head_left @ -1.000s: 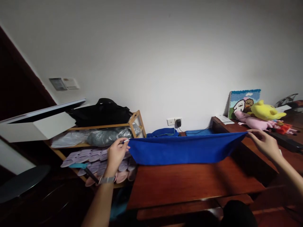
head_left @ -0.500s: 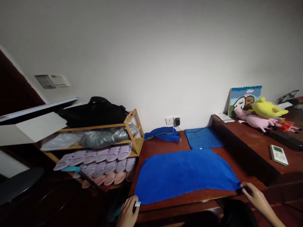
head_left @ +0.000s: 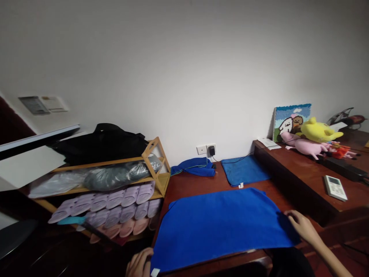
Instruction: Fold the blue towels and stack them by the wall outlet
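A bright blue cloth (head_left: 216, 227), perhaps a towel, lies spread over the front of the dark red-brown table (head_left: 198, 184). My left hand (head_left: 140, 263) is at its left front edge, fingers bent and closed against the cloth; the lower part of this hand is cut off by the frame. A white tag shows at the corner beside it. Over the right edge of the cloth is my right hand (head_left: 301, 227), its fingers loosely bent and a little apart. That front right corner lies loose below the hand.
Behind lie a crumpled blue cloth (head_left: 194, 166) and a flat, duller blue cloth (head_left: 245, 170). The raised ledge on the right bears a white remote (head_left: 335, 187) and plush toys (head_left: 308, 146). A wooden shoe rack (head_left: 157, 165) with slippers stands left. A charger (head_left: 211, 151) is plugged in.
The blue cloth has come down from between my raised hands onto the table and now lies flat. My right hand has let go of the corner. The view has turned slightly.
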Action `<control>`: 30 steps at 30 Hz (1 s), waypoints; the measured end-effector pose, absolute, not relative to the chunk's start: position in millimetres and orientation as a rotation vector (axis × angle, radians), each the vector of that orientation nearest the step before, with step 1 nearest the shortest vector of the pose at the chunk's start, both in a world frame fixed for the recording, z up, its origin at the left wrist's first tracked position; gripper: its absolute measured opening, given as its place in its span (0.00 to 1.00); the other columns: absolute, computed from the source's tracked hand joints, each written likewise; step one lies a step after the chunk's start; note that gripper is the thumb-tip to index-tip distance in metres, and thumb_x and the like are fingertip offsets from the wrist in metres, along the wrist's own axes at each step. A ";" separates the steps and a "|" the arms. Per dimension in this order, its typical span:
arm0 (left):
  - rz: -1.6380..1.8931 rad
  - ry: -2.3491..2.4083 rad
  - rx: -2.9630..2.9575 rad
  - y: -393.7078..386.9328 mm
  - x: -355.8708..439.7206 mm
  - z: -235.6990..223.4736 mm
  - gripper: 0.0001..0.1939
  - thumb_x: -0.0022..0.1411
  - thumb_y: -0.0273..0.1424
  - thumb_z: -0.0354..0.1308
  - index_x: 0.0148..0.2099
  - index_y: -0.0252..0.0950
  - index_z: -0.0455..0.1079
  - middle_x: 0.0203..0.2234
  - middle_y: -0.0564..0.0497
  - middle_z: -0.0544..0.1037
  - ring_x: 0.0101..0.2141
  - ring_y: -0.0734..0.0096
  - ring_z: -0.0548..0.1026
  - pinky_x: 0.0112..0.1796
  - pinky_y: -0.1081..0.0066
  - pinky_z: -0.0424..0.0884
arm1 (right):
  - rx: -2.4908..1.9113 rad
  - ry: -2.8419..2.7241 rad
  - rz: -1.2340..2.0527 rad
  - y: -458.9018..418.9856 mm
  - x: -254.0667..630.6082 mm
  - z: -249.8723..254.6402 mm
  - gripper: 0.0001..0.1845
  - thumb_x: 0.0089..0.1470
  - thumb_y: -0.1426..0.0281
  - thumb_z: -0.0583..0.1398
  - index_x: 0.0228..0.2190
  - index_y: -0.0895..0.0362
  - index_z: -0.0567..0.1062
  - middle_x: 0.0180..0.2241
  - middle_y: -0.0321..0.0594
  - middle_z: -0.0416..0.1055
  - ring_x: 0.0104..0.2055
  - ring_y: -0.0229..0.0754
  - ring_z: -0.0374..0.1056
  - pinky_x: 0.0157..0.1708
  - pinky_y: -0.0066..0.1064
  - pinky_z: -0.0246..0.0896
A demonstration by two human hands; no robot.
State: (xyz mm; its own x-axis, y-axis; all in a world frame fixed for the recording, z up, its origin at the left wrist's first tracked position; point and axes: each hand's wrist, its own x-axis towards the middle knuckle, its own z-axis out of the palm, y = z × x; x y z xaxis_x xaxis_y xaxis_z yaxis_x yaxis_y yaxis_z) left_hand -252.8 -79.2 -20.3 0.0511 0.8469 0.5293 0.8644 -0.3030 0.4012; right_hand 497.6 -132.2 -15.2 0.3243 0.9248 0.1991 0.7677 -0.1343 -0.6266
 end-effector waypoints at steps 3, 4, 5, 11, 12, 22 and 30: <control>-1.086 -1.829 -2.290 -28.3 -231.0 1.5 0.17 0.64 0.34 0.46 0.42 0.45 0.77 0.41 0.48 0.85 0.46 0.55 0.81 0.51 0.56 0.75 | -2.067 -1.571 0.264 -73.9 479.9 -2.3 0.26 0.59 0.60 0.47 0.45 0.55 0.80 0.49 0.46 0.80 0.53 0.49 0.75 0.57 0.39 0.66; -1.038 -1.832 -2.324 -9.3 -220.2 7.3 0.17 0.64 0.33 0.45 0.43 0.44 0.77 0.42 0.47 0.84 0.47 0.56 0.80 0.53 0.57 0.74 | -2.114 -1.596 0.262 -54.9 472.8 -0.7 0.27 0.60 0.63 0.46 0.48 0.57 0.79 0.52 0.47 0.78 0.55 0.47 0.73 0.59 0.37 0.64; -0.968 -1.847 -2.347 9.2 -209.1 11.6 0.19 0.65 0.32 0.44 0.44 0.43 0.77 0.43 0.46 0.84 0.48 0.57 0.80 0.54 0.57 0.73 | -2.157 -1.612 0.263 -38.0 465.6 -0.5 0.28 0.60 0.65 0.46 0.51 0.58 0.78 0.54 0.49 0.77 0.57 0.46 0.72 0.60 0.36 0.63; -0.708 -1.974 -2.330 78.5 -175.1 2.2 0.23 0.69 0.31 0.42 0.54 0.38 0.76 0.51 0.44 0.81 0.52 0.60 0.78 0.53 0.59 0.73 | -2.288 -1.641 0.239 3.0 443.3 -18.0 0.31 0.63 0.62 0.43 0.55 0.61 0.76 0.57 0.55 0.73 0.58 0.55 0.70 0.60 0.47 0.61; -0.664 -1.992 -2.319 82.3 -175.4 -2.6 0.23 0.69 0.32 0.42 0.56 0.38 0.75 0.53 0.43 0.81 0.53 0.59 0.77 0.54 0.58 0.72 | -2.307 -1.651 0.219 3.5 444.6 -22.4 0.32 0.64 0.61 0.43 0.56 0.60 0.75 0.58 0.54 0.72 0.60 0.56 0.68 0.62 0.49 0.58; -0.354 -2.015 -2.288 88.7 -188.5 -29.2 0.31 0.69 0.34 0.43 0.71 0.39 0.59 0.68 0.45 0.65 0.69 0.55 0.58 0.68 0.47 0.48 | -2.515 -1.663 0.115 18.2 452.6 -63.0 0.38 0.65 0.56 0.38 0.70 0.58 0.56 0.72 0.41 0.51 0.75 0.52 0.42 0.71 0.51 0.38; -0.368 -1.959 -2.397 97.2 -170.0 -31.6 0.30 0.73 0.41 0.41 0.72 0.38 0.57 0.71 0.44 0.59 0.69 0.58 0.57 0.66 0.53 0.55 | -2.458 -1.734 0.154 24.0 454.2 -69.7 0.40 0.64 0.58 0.36 0.70 0.63 0.53 0.73 0.44 0.48 0.75 0.50 0.40 0.72 0.45 0.38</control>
State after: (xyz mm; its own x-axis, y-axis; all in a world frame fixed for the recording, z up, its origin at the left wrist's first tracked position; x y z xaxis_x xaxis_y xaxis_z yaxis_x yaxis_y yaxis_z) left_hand -170.0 97.2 -31.6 0.1829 0.9633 0.1965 0.9690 -0.2104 0.1296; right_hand 454.2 24.0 -69.7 0.3345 0.9423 -0.0089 0.9291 -0.3314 -0.1639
